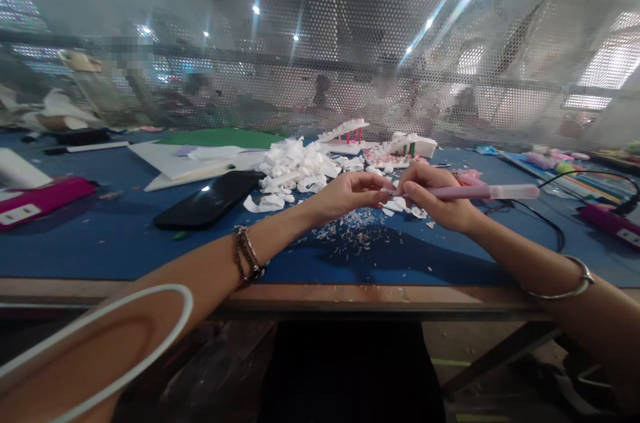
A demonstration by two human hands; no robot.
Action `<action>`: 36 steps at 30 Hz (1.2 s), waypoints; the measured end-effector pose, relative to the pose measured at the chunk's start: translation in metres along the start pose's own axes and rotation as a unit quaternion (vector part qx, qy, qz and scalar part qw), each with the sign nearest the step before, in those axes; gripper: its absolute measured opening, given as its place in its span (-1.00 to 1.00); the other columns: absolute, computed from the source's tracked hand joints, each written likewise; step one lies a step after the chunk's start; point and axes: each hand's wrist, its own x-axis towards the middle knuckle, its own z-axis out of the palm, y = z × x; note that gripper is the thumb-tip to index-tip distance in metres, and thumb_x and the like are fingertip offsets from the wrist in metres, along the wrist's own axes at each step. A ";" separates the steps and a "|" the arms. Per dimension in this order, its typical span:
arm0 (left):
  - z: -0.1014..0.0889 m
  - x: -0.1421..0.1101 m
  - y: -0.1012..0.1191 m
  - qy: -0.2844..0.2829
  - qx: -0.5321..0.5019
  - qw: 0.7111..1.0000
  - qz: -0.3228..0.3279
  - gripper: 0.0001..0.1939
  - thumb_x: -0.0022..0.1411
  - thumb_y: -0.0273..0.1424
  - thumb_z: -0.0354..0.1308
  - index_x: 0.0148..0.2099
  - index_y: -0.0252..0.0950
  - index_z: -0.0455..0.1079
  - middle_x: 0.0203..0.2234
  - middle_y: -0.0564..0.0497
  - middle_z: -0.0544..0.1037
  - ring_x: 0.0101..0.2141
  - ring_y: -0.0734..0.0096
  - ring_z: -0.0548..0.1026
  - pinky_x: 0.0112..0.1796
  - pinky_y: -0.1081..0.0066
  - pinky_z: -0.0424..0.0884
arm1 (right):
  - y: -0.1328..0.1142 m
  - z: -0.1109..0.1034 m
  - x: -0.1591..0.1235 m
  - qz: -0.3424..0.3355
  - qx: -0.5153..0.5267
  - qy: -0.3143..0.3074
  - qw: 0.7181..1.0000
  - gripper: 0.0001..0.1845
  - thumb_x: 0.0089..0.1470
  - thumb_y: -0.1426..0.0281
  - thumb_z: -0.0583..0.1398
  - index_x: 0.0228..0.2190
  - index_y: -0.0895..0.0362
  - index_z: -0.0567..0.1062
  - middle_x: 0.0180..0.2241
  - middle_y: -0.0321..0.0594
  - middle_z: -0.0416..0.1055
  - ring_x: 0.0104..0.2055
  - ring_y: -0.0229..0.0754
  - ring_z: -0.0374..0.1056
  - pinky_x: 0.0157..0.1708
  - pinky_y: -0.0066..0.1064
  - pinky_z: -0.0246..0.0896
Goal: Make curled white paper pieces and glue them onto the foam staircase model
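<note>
My right hand is closed around a slim pink pen-like tool. Its translucent end points right, and its tip meets the fingers of my left hand. Thumb and fingertips of that left hand are pinched together around something small that I cannot make out. Below both hands, fine pale shavings are scattered over the blue work surface. A heap of crumpled white scraps lies just beyond my left hand.
Left of the heap lie a black phone, white sheets and a green sheet. Two small white models with posts stand behind. Magenta power strips sit at left and right, with a black cable nearby. A perforated screen rises behind.
</note>
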 end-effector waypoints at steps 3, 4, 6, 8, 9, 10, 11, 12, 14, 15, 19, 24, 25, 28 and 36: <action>0.001 -0.001 0.002 0.002 -0.005 1.000 -0.001 -0.69 -0.03 -0.28 0.34 -0.23 -0.31 0.45 -0.39 0.04 0.52 -0.37 0.54 0.46 -0.28 0.48 0.32 | 0.000 0.002 0.000 -0.002 0.008 0.024 1.000 -0.71 0.15 0.24 0.07 -0.48 0.20 0.35 -0.57 -0.34 0.26 -0.53 -0.41 0.16 -0.53 -0.52 0.06; 0.002 -0.001 0.003 0.004 -0.007 1.000 -0.001 -0.69 -0.04 -0.29 0.34 -0.23 -0.32 0.45 -0.40 0.04 0.52 -0.37 0.54 0.46 -0.28 0.49 0.33 | 0.000 0.003 0.000 -0.004 0.013 0.029 0.999 -0.72 0.15 0.25 0.08 -0.46 0.19 0.35 -0.57 -0.33 0.27 -0.53 -0.41 0.17 -0.52 -0.52 0.07; 0.002 -0.001 0.004 0.006 -0.010 1.000 -0.003 -0.68 -0.06 -0.30 0.35 -0.25 -0.34 0.44 -0.42 0.04 0.53 -0.37 0.54 0.47 -0.27 0.49 0.33 | 0.001 0.004 0.000 -0.004 0.015 0.027 1.000 -0.73 0.13 0.24 0.09 -0.46 0.19 0.35 -0.57 -0.34 0.28 -0.53 -0.41 0.17 -0.53 -0.52 0.07; 0.002 -0.002 0.004 0.005 -0.011 1.000 -0.005 -0.68 -0.06 -0.33 0.35 -0.24 -0.35 0.44 -0.42 0.03 0.53 -0.37 0.54 0.47 -0.28 0.50 0.34 | 0.001 0.004 -0.001 -0.001 0.008 0.020 1.000 -0.70 0.13 0.23 0.09 -0.49 0.19 0.34 -0.58 -0.34 0.27 -0.55 -0.42 0.15 -0.55 -0.52 0.05; 0.002 -0.001 0.003 0.006 -0.011 1.000 -0.006 -0.69 -0.05 -0.34 0.35 -0.23 -0.35 0.44 -0.42 0.03 0.53 -0.37 0.54 0.47 -0.28 0.50 0.34 | 0.001 0.003 -0.001 0.000 0.004 0.018 1.000 -0.69 0.14 0.23 0.08 -0.51 0.19 0.34 -0.59 -0.34 0.26 -0.56 -0.42 0.14 -0.56 -0.53 0.04; 0.001 -0.001 0.003 0.006 -0.011 1.000 -0.006 -0.69 -0.04 -0.35 0.34 -0.22 -0.34 0.44 -0.41 0.02 0.54 -0.37 0.54 0.47 -0.28 0.50 0.34 | 0.001 0.003 -0.001 0.000 0.003 0.016 1.000 -0.68 0.15 0.23 0.06 -0.52 0.19 0.34 -0.61 -0.34 0.25 -0.57 -0.43 0.12 -0.57 -0.53 0.04; 0.001 -0.001 0.002 0.007 -0.012 1.000 -0.004 -0.70 -0.02 -0.35 0.33 -0.20 -0.33 0.45 -0.40 0.03 0.54 -0.36 0.54 0.48 -0.28 0.50 0.34 | 0.001 0.002 -0.001 -0.002 0.004 0.014 1.000 -0.67 0.15 0.23 0.05 -0.53 0.19 0.33 -0.61 -0.35 0.24 -0.58 -0.43 0.12 -0.58 -0.53 0.03; 0.001 -0.001 0.001 0.008 -0.014 1.000 0.000 -0.70 -0.01 -0.35 0.32 -0.19 -0.31 0.45 -0.40 0.03 0.54 -0.35 0.54 0.48 -0.27 0.50 0.35 | 0.001 0.002 -0.001 -0.005 0.006 0.015 1.000 -0.67 0.16 0.24 0.05 -0.53 0.19 0.34 -0.62 -0.35 0.24 -0.58 -0.43 0.12 -0.58 -0.52 0.03; 0.000 0.000 0.000 0.002 -0.018 1.000 0.006 -0.69 -0.01 -0.35 0.32 -0.16 -0.28 0.46 -0.39 0.04 0.55 -0.34 0.53 0.48 -0.26 0.50 0.35 | 0.000 0.002 -0.001 -0.009 0.014 0.021 1.000 -0.69 0.15 0.24 0.06 -0.50 0.20 0.35 -0.60 -0.34 0.25 -0.57 -0.42 0.15 -0.57 -0.53 0.05; 0.000 0.000 0.000 -0.004 -0.019 1.000 0.008 -0.68 -0.02 -0.34 0.32 -0.15 -0.27 0.47 -0.39 0.04 0.55 -0.34 0.53 0.48 -0.25 0.49 0.35 | 0.000 0.002 -0.001 -0.011 0.016 0.025 0.999 -0.71 0.14 0.24 0.07 -0.48 0.20 0.36 -0.58 -0.34 0.26 -0.56 -0.42 0.16 -0.56 -0.53 0.07; -0.001 -0.001 0.001 -0.020 -0.007 1.000 0.000 -0.66 -0.03 -0.34 0.33 -0.15 -0.27 0.48 -0.40 0.03 0.56 -0.35 0.53 0.48 -0.24 0.48 0.35 | -0.001 0.003 0.000 -0.018 0.011 0.020 1.000 -0.71 0.13 0.22 0.09 -0.47 0.20 0.36 -0.59 -0.34 0.28 -0.56 -0.43 0.16 -0.57 -0.54 0.06; 0.000 -0.001 0.003 -0.026 0.021 0.999 0.008 -0.73 0.01 -0.34 0.30 -0.19 -0.28 0.49 -0.34 0.03 0.54 -0.36 0.56 0.42 -0.30 0.51 0.30 | 0.001 0.002 -0.001 -0.011 0.009 0.013 1.000 -0.67 0.16 0.24 0.07 -0.52 0.19 0.34 -0.62 -0.35 0.25 -0.60 -0.44 0.11 -0.60 -0.55 0.03; 0.001 -0.001 0.003 -0.022 0.027 0.999 0.012 -0.75 0.02 -0.34 0.29 -0.20 -0.29 0.49 -0.35 0.04 0.53 -0.38 0.59 0.40 -0.33 0.53 0.28 | 0.001 0.002 -0.001 -0.009 0.013 0.014 1.000 -0.68 0.16 0.23 0.07 -0.51 0.20 0.35 -0.61 -0.35 0.25 -0.59 -0.44 0.12 -0.60 -0.55 0.04; 0.002 -0.001 0.003 -0.008 0.021 1.000 0.014 -0.77 0.01 -0.36 0.30 -0.23 -0.31 0.47 -0.42 0.07 0.49 -0.43 0.62 0.34 -0.39 0.55 0.22 | -0.001 0.002 -0.001 -0.006 0.030 0.016 0.999 -0.71 0.14 0.24 0.10 -0.47 0.20 0.36 -0.58 -0.34 0.26 -0.57 -0.43 0.16 -0.59 -0.54 0.06; 0.002 -0.001 0.001 -0.021 -0.042 0.999 -0.019 -0.69 -0.05 -0.38 0.35 -0.21 -0.31 0.44 -0.36 0.05 0.49 -0.34 0.56 0.40 -0.28 0.49 0.28 | -0.001 0.001 0.000 -0.011 0.005 0.024 1.000 -0.69 0.15 0.25 0.06 -0.52 0.20 0.34 -0.60 -0.34 0.23 -0.55 -0.41 0.12 -0.55 -0.51 0.04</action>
